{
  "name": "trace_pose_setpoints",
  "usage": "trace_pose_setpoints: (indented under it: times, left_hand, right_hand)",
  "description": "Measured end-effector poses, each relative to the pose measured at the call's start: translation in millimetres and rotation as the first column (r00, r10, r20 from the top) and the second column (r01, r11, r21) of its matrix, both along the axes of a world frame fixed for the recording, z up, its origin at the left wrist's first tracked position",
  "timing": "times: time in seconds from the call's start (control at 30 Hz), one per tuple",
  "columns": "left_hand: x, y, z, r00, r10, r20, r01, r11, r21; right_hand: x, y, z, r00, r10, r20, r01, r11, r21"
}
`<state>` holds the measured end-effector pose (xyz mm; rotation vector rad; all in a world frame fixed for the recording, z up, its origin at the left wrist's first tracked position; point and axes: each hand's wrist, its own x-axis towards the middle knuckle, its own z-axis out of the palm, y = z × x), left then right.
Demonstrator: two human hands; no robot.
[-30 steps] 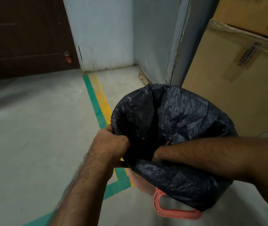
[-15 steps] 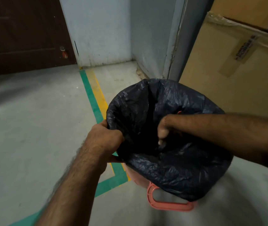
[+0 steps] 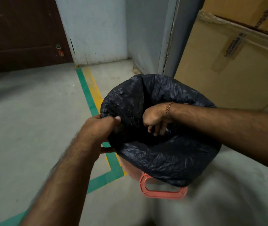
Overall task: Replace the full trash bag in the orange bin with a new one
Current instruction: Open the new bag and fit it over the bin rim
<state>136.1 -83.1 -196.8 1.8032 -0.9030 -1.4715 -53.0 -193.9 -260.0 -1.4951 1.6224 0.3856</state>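
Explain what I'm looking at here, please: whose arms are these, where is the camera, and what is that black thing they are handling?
There is no machine: a person wears one camera on the head, looking forward and down at their own bare hands. The left hand pinches the near-left edge of a black trash bag, thumb on top. The right hand, with a bracelet at the wrist, reaches down into the bag's open mouth with fingers curled; whether it grips any plastic is unclear. The bag is draped over an orange bin, mostly hidden; its handle shows below. The bin stands on a grey floor marked with green and yellow tape, beside large cardboard boxes and a grey wall corner.
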Motion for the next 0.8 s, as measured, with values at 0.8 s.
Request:
trace_pose_setpoints:
  times: [0.8]
  left_hand:
    - [-44, 44, 32, 0.955, 0.164, -0.247, -0.161, 0.986, 0.034]
  right_hand:
    - [-108, 203, 98, 0.705, -0.709, 0.015, 0.678, 0.679, 0.280]
